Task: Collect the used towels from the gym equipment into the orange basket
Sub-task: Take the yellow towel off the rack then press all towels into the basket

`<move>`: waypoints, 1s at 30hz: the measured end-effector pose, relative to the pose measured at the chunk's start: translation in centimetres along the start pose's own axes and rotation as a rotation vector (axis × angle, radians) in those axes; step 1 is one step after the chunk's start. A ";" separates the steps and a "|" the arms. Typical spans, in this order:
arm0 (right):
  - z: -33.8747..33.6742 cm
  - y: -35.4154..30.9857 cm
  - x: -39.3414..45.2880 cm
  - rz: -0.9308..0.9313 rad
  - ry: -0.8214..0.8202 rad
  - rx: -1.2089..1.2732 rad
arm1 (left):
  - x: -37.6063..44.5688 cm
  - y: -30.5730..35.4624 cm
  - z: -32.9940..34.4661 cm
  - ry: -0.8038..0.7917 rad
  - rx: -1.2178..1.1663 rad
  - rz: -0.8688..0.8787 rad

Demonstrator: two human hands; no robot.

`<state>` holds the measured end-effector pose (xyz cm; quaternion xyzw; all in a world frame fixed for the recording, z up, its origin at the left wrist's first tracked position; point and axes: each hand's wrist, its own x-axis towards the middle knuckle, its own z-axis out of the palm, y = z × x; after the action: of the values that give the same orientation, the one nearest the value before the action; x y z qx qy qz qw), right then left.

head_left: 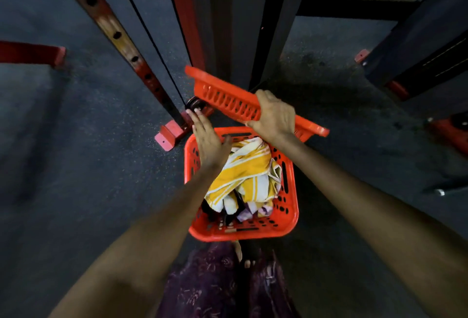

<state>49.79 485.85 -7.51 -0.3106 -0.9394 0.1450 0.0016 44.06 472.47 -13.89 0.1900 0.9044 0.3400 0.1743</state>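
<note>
On dark gym flooring beside red machine frame (177, 13): orange basket (288, 221) holding yellow striped towel (248, 165). Right hand (274, 115) gripping orange lid (228, 97); left hand (207, 140) flat, fingers straight, over rim. Risk: lid catching piled towels, closing askew. No legible writing.

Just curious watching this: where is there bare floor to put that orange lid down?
Bare dark floor lies left of the orange plastic basket, and more to its right. Behind the basket it is crowded: red steel machine frame and pulley.
</note>
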 end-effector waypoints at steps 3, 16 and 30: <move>-3.5 -1.3 -3.7 0.021 0.090 0.104 | -3.1 0.0 -1.3 -0.057 -0.055 -0.028; -5.9 -1.3 -15.6 0.667 0.272 0.915 | -13.3 -2.2 -5.7 -0.194 -0.131 -0.218; 7.0 6.7 -17.8 0.978 -0.192 1.437 | -12.0 -12.9 -7.2 -0.176 -0.300 -0.648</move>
<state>67.38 478.67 -14.48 -0.5891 -0.3779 0.7121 0.0556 48.33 453.96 -15.39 -0.1053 0.8394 0.3782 0.3760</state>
